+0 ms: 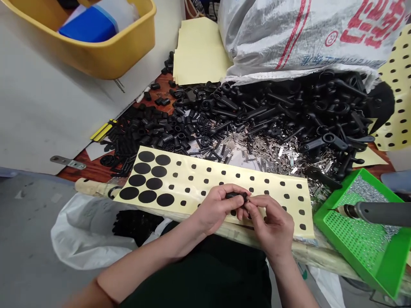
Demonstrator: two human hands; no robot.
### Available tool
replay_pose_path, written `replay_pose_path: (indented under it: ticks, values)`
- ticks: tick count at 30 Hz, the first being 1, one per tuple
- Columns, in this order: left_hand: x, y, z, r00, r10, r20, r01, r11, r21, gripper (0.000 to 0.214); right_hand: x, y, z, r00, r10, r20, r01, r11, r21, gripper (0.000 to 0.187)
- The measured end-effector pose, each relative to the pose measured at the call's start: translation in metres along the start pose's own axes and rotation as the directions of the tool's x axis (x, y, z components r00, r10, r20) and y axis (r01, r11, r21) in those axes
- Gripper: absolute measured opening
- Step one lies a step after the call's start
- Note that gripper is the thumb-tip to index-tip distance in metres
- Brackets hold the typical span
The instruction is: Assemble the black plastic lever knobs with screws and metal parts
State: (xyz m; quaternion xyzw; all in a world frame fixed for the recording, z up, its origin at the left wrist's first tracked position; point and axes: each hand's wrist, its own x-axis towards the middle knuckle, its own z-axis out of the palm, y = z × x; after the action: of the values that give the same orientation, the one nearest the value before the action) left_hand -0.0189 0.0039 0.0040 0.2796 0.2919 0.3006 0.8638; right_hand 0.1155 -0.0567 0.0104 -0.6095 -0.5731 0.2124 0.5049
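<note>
My left hand (221, 205) is closed around a small black plastic part (239, 196), whose exact kind I cannot make out. The fingertips of my right hand (271, 218) pinch the right end of the same part. Both hands are over a pale yellow sticker sheet (221, 182) at the bench's front edge. Large black round stickers (138, 180) fill the sheet's left end, and rows of small black dots cover the rest. Beyond the sheet lie loose silver metal clips (276, 149) and a heap of black plastic handles (272, 107).
A green tray (349, 222) of small screws stands at the right, with an electric screwdriver (375, 212) above it. At the upper left is a yellow bin (128, 47). A white woven sack (257, 38) spills black parts at the back. A yellow-handled tool (103, 130) lies left.
</note>
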Motion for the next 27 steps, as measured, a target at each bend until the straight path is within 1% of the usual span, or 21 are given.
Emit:
replay_pose_path:
  ticks: [2, 4, 8, 10, 13, 16, 21, 23, 25, 27]
  values:
    - [0.001, 0.0, 0.0, 1.0, -0.013, 0.028, 0.014, 1.0, -0.021, 0.035, 0.003, -0.002, -0.003, 0.999, -0.025, 0.03, 0.027, 0.999, -0.04, 0.009]
    - [0.002, 0.0, -0.001, 0.999, -0.016, 0.039, 0.017, 0.999, -0.035, 0.034, 0.005, -0.004, -0.004, 0.998, -0.023, 0.061, 0.026, 0.998, -0.053, 0.011]
    - [0.003, -0.001, -0.002, 0.999, -0.009, 0.05, 0.013, 0.997, -0.079, 0.034, 0.004, -0.005, -0.003, 0.998, 0.028, 0.058, -0.029, 0.999, 0.02, 0.012]
    - [0.003, -0.001, -0.002, 0.998, -0.004, 0.063, 0.011, 0.994, -0.105, 0.034, 0.002, -0.005, -0.002, 0.999, 0.03, 0.039, -0.032, 0.998, 0.045, 0.01]
    - [0.002, -0.001, -0.003, 0.998, 0.005, 0.067, 0.003, 0.993, -0.119, 0.032, -0.001, -0.006, -0.001, 0.999, -0.051, -0.017, 0.05, 0.998, -0.03, 0.011]
    - [0.0, -0.002, -0.003, 0.997, 0.013, 0.07, -0.004, 0.993, -0.117, 0.029, -0.004, -0.009, -0.001, 0.99, -0.136, -0.031, 0.131, 0.982, -0.139, 0.015]
    - [-0.001, -0.001, -0.002, 0.997, 0.037, 0.069, -0.032, 0.996, -0.081, 0.031, -0.003, -0.01, 0.001, 0.989, -0.135, -0.059, 0.123, 0.977, -0.172, 0.013]
    - [-0.002, 0.0, 0.0, 0.995, 0.051, 0.088, -0.047, 0.998, -0.052, 0.032, -0.002, -0.008, 0.0, 0.986, -0.151, -0.064, 0.136, 0.969, -0.205, 0.013]
    - [-0.003, 0.0, 0.002, 0.994, 0.05, 0.093, -0.049, 0.999, -0.009, 0.036, -0.001, -0.006, -0.001, 0.983, -0.179, -0.051, 0.163, 0.959, -0.232, 0.015]
    - [-0.003, 0.0, 0.003, 0.996, 0.038, 0.075, -0.041, 0.998, 0.039, 0.044, 0.0, -0.005, -0.003, 0.977, -0.215, -0.015, 0.204, 0.946, -0.251, 0.016]
